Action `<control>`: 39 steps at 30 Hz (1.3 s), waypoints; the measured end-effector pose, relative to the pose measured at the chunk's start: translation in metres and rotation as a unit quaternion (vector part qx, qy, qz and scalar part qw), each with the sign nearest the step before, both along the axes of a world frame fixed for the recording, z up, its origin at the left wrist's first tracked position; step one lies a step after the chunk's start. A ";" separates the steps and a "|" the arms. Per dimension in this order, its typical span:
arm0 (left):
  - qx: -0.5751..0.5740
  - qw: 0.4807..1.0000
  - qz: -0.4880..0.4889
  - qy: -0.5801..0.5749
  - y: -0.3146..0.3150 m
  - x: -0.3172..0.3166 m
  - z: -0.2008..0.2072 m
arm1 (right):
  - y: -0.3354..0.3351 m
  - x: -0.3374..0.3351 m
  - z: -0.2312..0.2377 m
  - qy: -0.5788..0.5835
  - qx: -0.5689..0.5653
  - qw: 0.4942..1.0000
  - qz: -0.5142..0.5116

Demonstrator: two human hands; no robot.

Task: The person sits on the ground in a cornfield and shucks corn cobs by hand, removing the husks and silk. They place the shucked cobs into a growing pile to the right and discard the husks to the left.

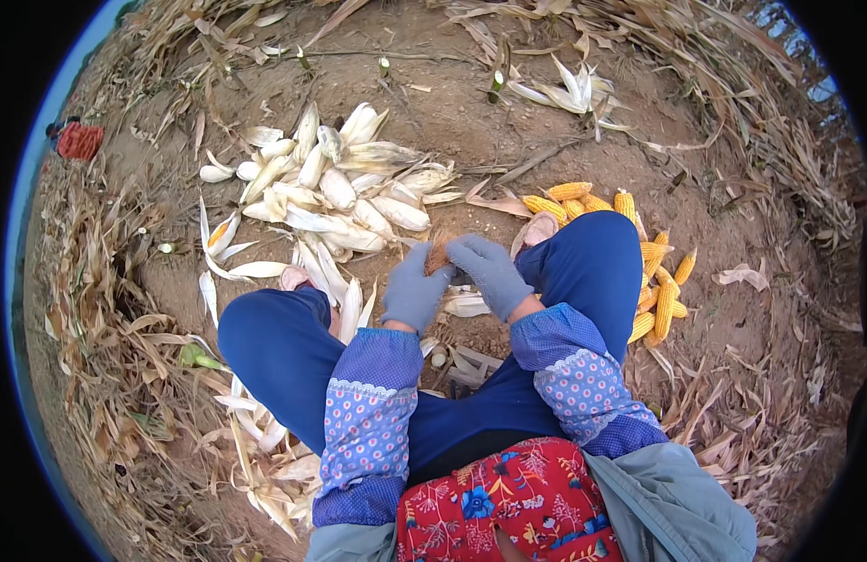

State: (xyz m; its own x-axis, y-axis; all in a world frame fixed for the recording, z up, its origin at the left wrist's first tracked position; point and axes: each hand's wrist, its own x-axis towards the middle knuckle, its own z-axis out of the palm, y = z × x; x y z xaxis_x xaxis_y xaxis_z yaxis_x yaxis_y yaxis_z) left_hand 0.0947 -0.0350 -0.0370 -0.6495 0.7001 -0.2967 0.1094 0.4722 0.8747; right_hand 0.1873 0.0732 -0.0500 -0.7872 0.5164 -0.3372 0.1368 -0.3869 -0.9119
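Both my hands wear grey gloves and meet in front of my knees, fingers curled inward. My left hand (416, 288) is closed at a brown tuft of corn silk (439, 253), which sticks out between the hands. My right hand (491, 273) is closed too, its fingertips close to the left hand's. Whatever lies inside its grip is hidden by the glove. Just beyond my left hand is a heap of corn ears in pale husks (340, 187). Beside my right knee lies a pile of bare yellow corn cobs (666, 302).
Loose husks (265, 436) lie left of my legs, near a partly opened ear (218, 234). Cut stalk stubs (385, 67) stick out of the soil beyond the heap. Dry stalks and leaves (761, 122) line both sides. Another person in red (80, 141) is far left.
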 end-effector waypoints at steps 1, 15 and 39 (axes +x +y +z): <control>0.028 0.999 0.017 0.004 -0.001 -0.001 -0.002 | -0.002 0.000 0.006 0.001 -0.006 1.000 -0.004; 0.120 0.990 0.037 -0.069 -0.001 -0.003 -0.007 | 0.006 0.001 0.006 -0.002 -0.016 0.996 -0.092; 0.123 0.975 0.110 -0.148 -0.002 -0.006 -0.013 | 0.022 0.002 -0.001 -0.002 -0.048 0.981 -0.189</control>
